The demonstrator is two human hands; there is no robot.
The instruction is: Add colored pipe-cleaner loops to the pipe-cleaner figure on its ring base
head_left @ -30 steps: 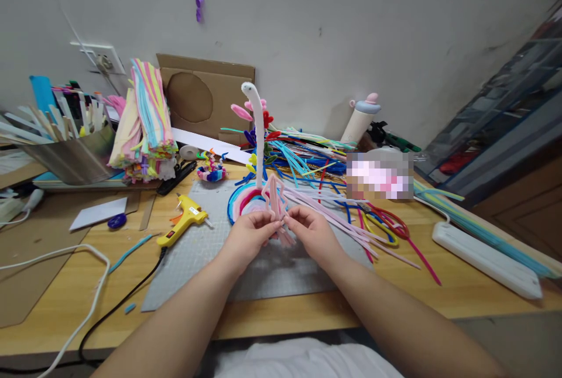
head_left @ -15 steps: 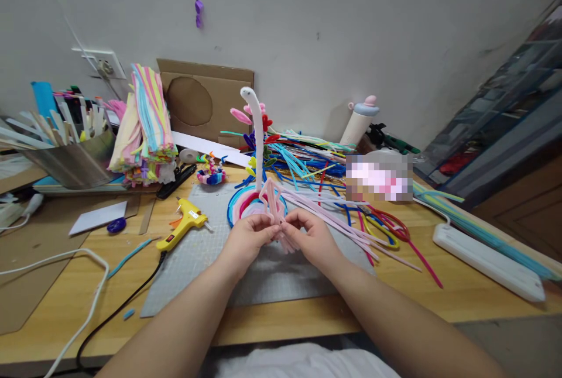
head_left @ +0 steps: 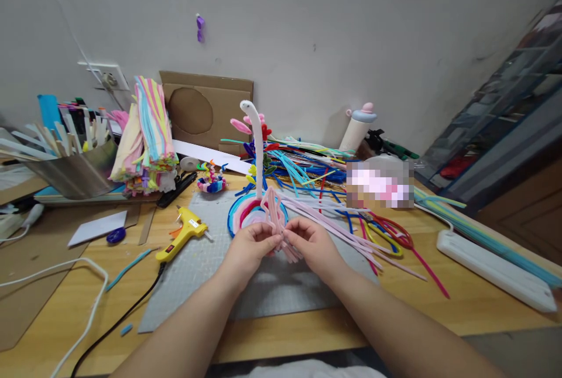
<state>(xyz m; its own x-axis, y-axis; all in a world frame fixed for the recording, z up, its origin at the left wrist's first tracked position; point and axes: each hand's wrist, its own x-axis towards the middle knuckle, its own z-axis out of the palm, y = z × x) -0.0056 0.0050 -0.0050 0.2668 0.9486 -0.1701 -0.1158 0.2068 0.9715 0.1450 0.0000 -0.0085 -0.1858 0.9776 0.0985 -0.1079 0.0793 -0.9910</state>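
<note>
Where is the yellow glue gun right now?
In the head view, the glue gun lies left of the left hand, partly over the grey mat's left edge.

Tabletop (head_left: 421, 296): pale wood, smooth, faint sheen; glue gun (head_left: 187, 232): yellow plastic, smooth; bin (head_left: 83, 173): brushed metal, softly glossy; panel (head_left: 223, 103): brown cardboard, matt; pink stems (head_left: 274, 211) between the fingertips looked fuzzy, matt; power strip (head_left: 496, 270) was smooth white plastic.
</note>
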